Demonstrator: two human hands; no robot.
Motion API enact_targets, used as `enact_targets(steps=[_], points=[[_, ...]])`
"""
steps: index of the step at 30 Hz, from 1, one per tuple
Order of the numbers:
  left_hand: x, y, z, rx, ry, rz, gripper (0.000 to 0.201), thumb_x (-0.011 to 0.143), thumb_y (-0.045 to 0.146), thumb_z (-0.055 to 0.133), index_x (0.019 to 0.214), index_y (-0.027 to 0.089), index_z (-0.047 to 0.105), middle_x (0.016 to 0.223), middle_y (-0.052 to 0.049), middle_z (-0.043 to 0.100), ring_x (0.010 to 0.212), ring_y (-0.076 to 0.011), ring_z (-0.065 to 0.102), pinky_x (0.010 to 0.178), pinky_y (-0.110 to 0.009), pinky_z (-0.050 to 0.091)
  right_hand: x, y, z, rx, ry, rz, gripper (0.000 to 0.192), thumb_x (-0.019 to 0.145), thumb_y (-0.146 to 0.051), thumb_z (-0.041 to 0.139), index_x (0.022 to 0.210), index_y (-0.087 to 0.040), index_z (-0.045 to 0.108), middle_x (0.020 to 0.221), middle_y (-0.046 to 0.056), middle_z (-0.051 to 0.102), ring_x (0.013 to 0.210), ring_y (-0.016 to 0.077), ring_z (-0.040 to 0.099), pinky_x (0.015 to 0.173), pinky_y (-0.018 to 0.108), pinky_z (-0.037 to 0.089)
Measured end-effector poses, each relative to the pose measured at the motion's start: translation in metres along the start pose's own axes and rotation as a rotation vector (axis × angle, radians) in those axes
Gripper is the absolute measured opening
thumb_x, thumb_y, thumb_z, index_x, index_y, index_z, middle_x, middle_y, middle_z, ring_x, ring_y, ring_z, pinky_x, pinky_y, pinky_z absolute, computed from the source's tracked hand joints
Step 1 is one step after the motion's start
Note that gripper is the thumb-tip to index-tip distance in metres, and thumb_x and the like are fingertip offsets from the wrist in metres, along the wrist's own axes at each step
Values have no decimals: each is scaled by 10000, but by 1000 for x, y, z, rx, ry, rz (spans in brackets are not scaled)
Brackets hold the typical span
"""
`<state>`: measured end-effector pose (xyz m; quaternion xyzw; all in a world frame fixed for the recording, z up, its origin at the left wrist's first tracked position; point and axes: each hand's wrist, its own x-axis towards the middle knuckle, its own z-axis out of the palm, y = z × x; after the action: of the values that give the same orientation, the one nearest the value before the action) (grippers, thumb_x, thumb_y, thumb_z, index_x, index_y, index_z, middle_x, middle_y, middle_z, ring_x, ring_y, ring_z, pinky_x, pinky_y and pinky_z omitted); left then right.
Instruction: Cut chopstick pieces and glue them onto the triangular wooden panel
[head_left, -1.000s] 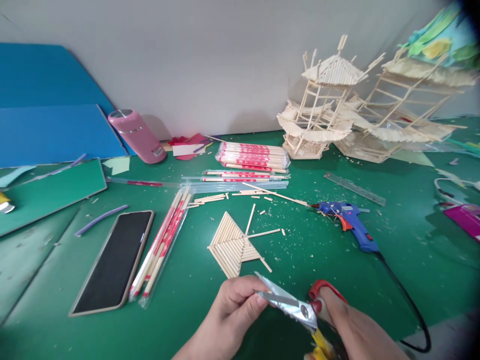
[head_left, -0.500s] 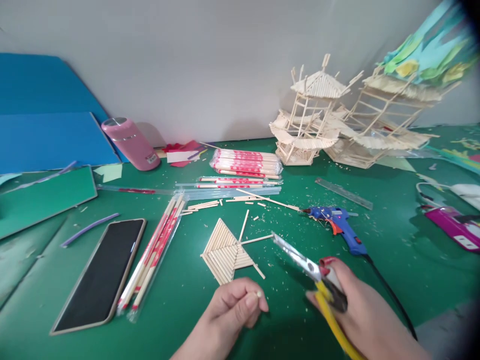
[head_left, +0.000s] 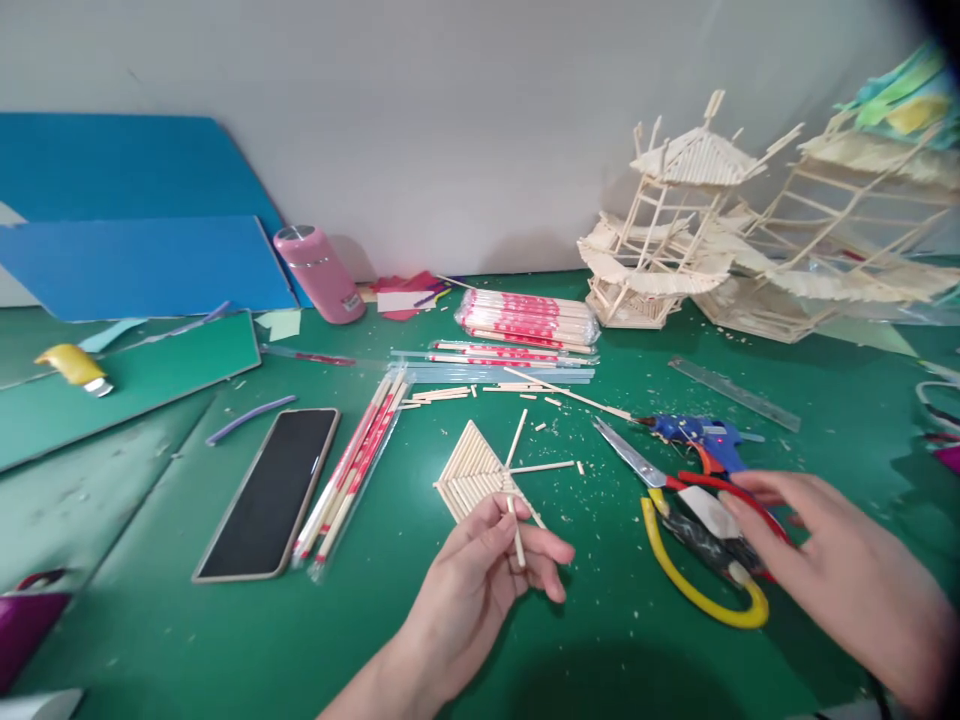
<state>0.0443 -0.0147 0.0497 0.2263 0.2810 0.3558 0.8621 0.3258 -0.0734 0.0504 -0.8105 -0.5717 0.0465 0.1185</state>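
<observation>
Left hand (head_left: 480, 572): fingers pinching short stick (head_left: 518, 540); loosening could drop it. Right hand (head_left: 832, 560), toward right edge of bench (head_left: 300, 650): at scissors (head_left: 634, 457), grip unclear; nudging could jostle glue gun (head_left: 691, 431).

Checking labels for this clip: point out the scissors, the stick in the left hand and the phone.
Scissors (head_left: 709, 512), head view: white part of the handles.
Stick (head_left: 517, 539), head view: middle of its length.
Phone (head_left: 267, 497), head view: dark screen.

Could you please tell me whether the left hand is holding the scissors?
No, the left hand pinches a short wooden stick.
</observation>
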Motion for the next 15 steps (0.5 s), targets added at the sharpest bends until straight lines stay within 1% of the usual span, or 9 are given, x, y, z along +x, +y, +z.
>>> enact_targets(steps=[1, 2, 4, 6, 9, 12, 14, 15], points=[[0, 0, 0, 8, 5, -1, 71, 888, 179, 381, 856, 154, 439, 816, -117, 694, 611, -175, 617, 639, -301, 402, 6, 4, 0, -2, 12, 49, 401, 776, -577, 396, 982, -249, 500, 1019, 51, 578, 685, 193, 589, 632, 324, 457], [-1, 0, 0, 18, 7, 0, 66, 888, 175, 381, 859, 154, 435, 831, -121, 695, 626, -179, 621, 653, -308, 403, 12, 8, 1, -3, 14, 88, 401, 768, -561, 415, 1006, -246, 483, 1033, 55, 572, 705, 195, 590, 637, 319, 457], [-2, 0, -1, 44, 13, 3, 64, 891, 182, 381, 861, 155, 431, 855, -126, 695, 646, -183, 625, 674, -318, 400, 25, 16, 6, 19, -11, 120, 405, 764, -515, 441, 1038, -216, 453, 1069, 92, 555, 857, 223, 585, 705, 314, 452], [-2, 1, -1, 76, 35, 2, 68, 892, 197, 386, 863, 155, 430, 872, -127, 693, 655, -184, 626, 689, -324, 392, 38, 23, 12, 47, -59, 144, 385, 770, -490, 441, 1014, -192, 450, 1044, 126, 565, 905, 245, 581, 728, 320, 447], [-2, 1, -1, 116, 60, -5, 72, 890, 212, 398, 856, 155, 428, 872, -124, 692, 651, -182, 623, 694, -330, 385, 54, 29, 18, 85, -121, 199, 370, 757, -488, 453, 964, -182, 437, 942, 138, 604, 813, 254, 614, 685, 331, 454], [-4, 2, -1, 161, 51, -9, 87, 891, 227, 404, 839, 160, 419, 862, -119, 688, 657, -175, 616, 695, -327, 388, 62, 34, 17, 129, -168, 245, 376, 730, -489, 486, 933, -177, 429, 877, 140, 628, 754, 250, 632, 662, 326, 457], [-7, 5, -2, 209, 39, -2, 111, 901, 243, 390, 825, 166, 416, 822, -100, 682, 657, -165, 603, 690, -318, 395, 64, 38, 15, 166, -203, 262, 382, 715, -485, 506, 925, -172, 439, 865, 146, 640, 733, 241, 642, 651, 313, 465], [-9, 8, -4, 243, 40, 10, 127, 907, 252, 379, 821, 169, 420, 767, -75, 672, 640, -153, 587, 676, -306, 398, 64, 41, 15, 185, -219, 268, 387, 709, -479, 514, 930, -169, 446, 870, 151, 645, 729, 237, 646, 647, 306, 469]])
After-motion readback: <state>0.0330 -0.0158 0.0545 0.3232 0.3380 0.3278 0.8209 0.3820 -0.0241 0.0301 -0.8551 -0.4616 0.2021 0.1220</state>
